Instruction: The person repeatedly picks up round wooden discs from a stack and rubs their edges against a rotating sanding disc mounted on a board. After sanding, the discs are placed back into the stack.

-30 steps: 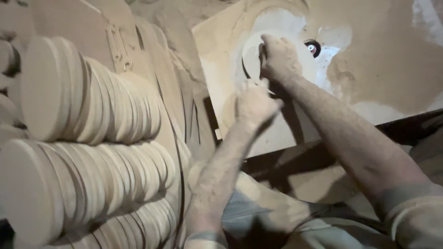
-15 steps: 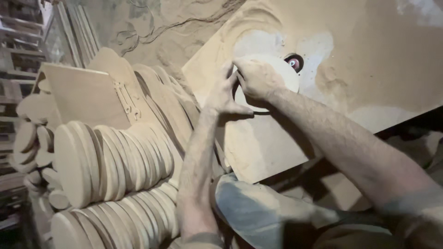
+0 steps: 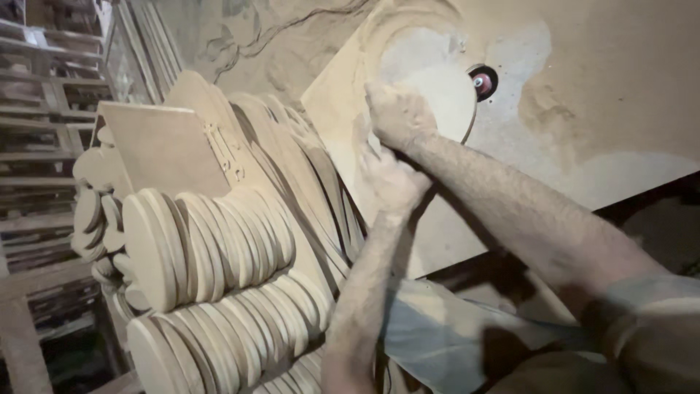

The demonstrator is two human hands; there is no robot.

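Work table (image 3: pixel 627 131): 1 broad flat top, coated in pale sawdust, filling the upper right of the view.
Tall cut boards (image 3: pixel 292 146): a leaning stack of curved-edged panels just left of the table; too tightly packed to count.
Square board (image 3: pixel 164 149): 1 flat panel propped above the disc rows, at the left.
Disc rows (image 3: pixel 211 248): 2 rows of round wooden discs standing on edge, 1 above the other; roughly 10 or more edges show in each, exact number unclear. More small rounded pieces are piled at the far left.
Round disc (image 3: pixel 437 91): 1 pale wooden disc lying flat on the table, its right edge touching or just beside the cutter.
Right hand (image 3: pixel 397 113): 1, dusty, fingers curled down over the disc's left part, pressing and gripping it against the table.
Left hand (image 3: pixel 390 182): 1, just below the right hand, near the table's edge and the disc's lower rim; fingers bent, but whether it clasps anything I cannot tell.
Cutter (image 3: pixel 483 82): 1 small red-centred spindle head standing up out of the table.
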